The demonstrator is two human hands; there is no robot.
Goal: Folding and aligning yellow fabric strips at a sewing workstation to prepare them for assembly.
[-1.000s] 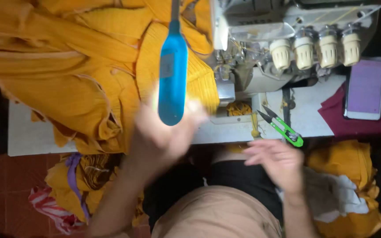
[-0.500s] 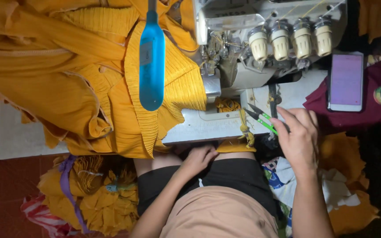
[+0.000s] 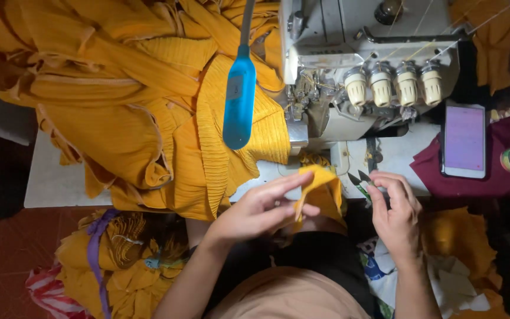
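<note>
A single head-worn view is given, looking steeply down from above the seated person onto the sewing table (image 3: 54, 183). The overlock machine (image 3: 361, 65) is seen at 1 o'clock, the heaped yellow fabric (image 3: 119, 100) at 10 o'clock, the lap at 6 o'clock, all framed at close range.

The left hand (image 3: 261, 214), which half a second ago lay low over the lap at lower centre, has risen to the table edge and now pinches a small yellow fabric piece (image 3: 321, 195). The right hand (image 3: 394, 214) has closed round the snips (image 3: 358, 179), hiding their green handle, which showed clearly before. The whole view has shifted a little since a second ago.
</note>
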